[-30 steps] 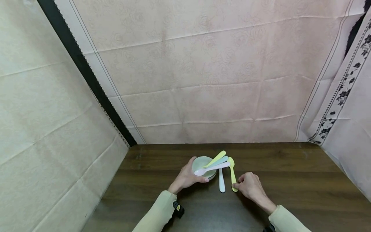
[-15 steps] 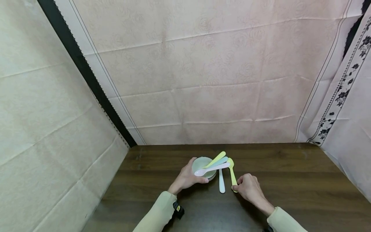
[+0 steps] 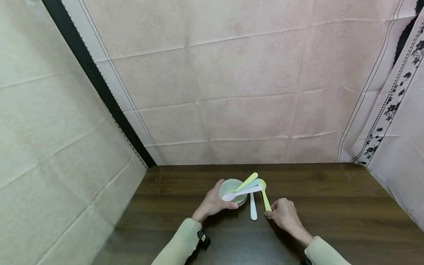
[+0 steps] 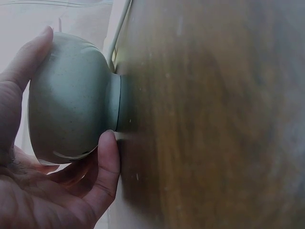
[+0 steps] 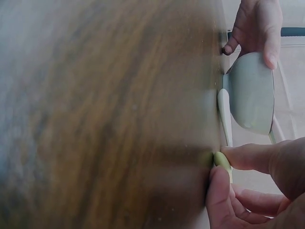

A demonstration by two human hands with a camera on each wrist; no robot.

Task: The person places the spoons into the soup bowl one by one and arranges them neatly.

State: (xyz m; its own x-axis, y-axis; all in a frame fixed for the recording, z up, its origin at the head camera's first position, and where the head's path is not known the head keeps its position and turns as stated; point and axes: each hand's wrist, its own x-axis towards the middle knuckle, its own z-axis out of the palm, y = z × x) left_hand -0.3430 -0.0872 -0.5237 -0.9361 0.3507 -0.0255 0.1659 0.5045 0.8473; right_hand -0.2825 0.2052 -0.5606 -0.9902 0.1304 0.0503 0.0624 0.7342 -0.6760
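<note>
A pale green bowl (image 3: 226, 186) stands upright on the table, and my left hand (image 3: 213, 202) holds it by its side, thumb on the near side. In the left wrist view that hand curls around the bowl (image 4: 71, 95) near its foot. A yellow-green spoon (image 3: 250, 179), a light blue spoon (image 3: 253, 183) and a pale lilac spoon (image 3: 243, 192) lie across the bowl. My right hand (image 3: 287, 215) pinches the handle end of another yellow-green spoon (image 3: 265, 197) on the table, bowl end pointing away. Between them lies a pale blue spoon (image 3: 253, 209), its far end hidden under the others.
The dark wooden table (image 3: 185, 184) ends at a pale patterned cloth (image 3: 245, 110) hung along the back. More cloth hangs at the left (image 3: 66, 147) and right (image 3: 400, 154). A black device (image 3: 204, 239) sits on the left wrist.
The far end of the pinched yellow-green spoon has swung very slightly left, and my right hand has shifted a little. My left hand and the bowl stay in place.
</note>
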